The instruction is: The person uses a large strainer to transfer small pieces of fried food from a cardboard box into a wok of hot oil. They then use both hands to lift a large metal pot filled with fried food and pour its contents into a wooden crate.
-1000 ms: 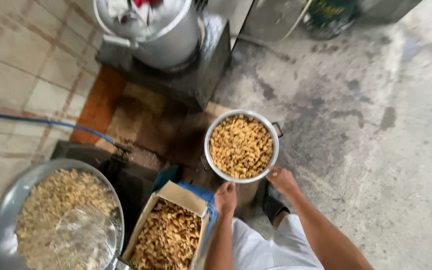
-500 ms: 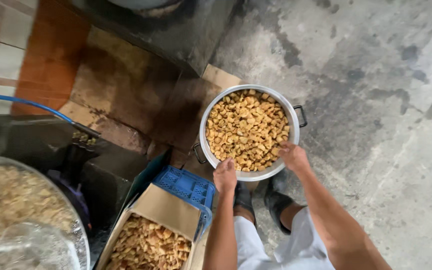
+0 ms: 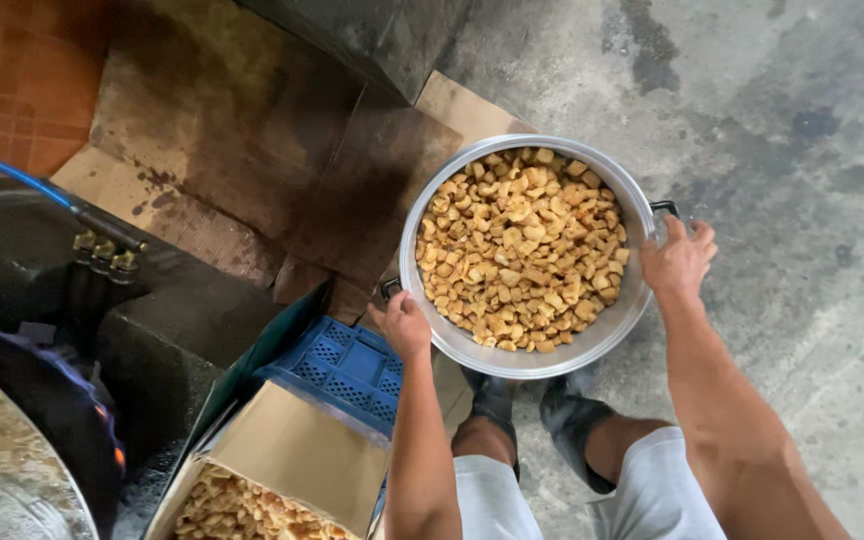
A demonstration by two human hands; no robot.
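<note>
I hold a round metal pot [image 3: 632, 300] in front of me, full of small golden-brown fried pieces [image 3: 522, 250]. My left hand [image 3: 404, 322] grips the black handle on its near left side. My right hand [image 3: 679, 258] grips the black handle on its right side. The pot hangs above the concrete floor and the edge of a stained cardboard sheet [image 3: 252, 170]. My legs and dark boots [image 3: 532, 410] are below it.
A blue plastic crate [image 3: 347, 365] stands at my left, with a cardboard box [image 3: 272, 480] of the same fried pieces on it. A black burner with a blue hose [image 3: 12, 175] and a flame sits at left. A large pan rim [image 3: 12, 480] shows bottom left.
The pot has come closer and lower in view as my head tilted down. The big steel vessel at the top has left the view. Both hands stay on the handles.
</note>
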